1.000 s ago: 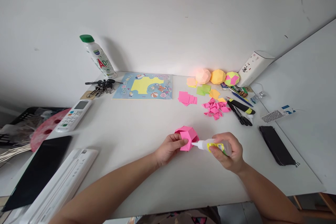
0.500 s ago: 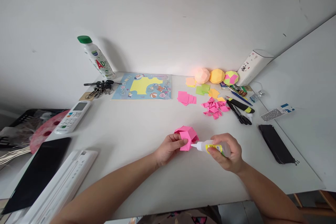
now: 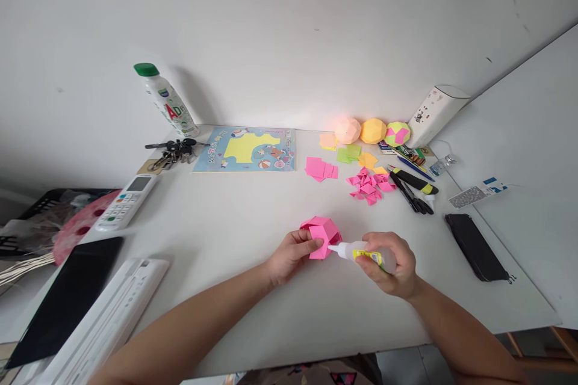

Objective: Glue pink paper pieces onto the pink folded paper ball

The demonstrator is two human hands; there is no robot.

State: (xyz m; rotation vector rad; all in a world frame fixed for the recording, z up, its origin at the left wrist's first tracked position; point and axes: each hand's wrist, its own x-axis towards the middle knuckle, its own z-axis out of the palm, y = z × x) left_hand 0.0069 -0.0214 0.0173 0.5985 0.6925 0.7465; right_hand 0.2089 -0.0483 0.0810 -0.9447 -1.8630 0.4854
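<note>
A partly built pink folded-paper ball (image 3: 326, 230) is pinched by my left hand (image 3: 293, 252), thumb in front. My right hand (image 3: 394, 264) wraps round a clear glue bottle (image 3: 363, 252) with a yellow label, tipped sideways. Its white nozzle points left and meets the edge of a pink flap, or sits very close to it. Beyond the hands lies a heap of small folded pink paper pieces (image 3: 369, 185). Flat pink paper squares (image 3: 320, 168) rest to the left of that heap.
Three finished paper balls (image 3: 372, 130) stand by the wall. A scissors-and-cutter cluster (image 3: 410, 186) and black pouch (image 3: 476, 248) lie right. Left are a bottle (image 3: 167, 102), keys (image 3: 178, 150), remote (image 3: 126, 201) and tablet (image 3: 65, 301). A blue sticker sheet (image 3: 212, 153) lies at the back.
Almost nothing differs. My right hand and the glue bottle have shifted very slightly, with the nozzle still at the flap's edge.
</note>
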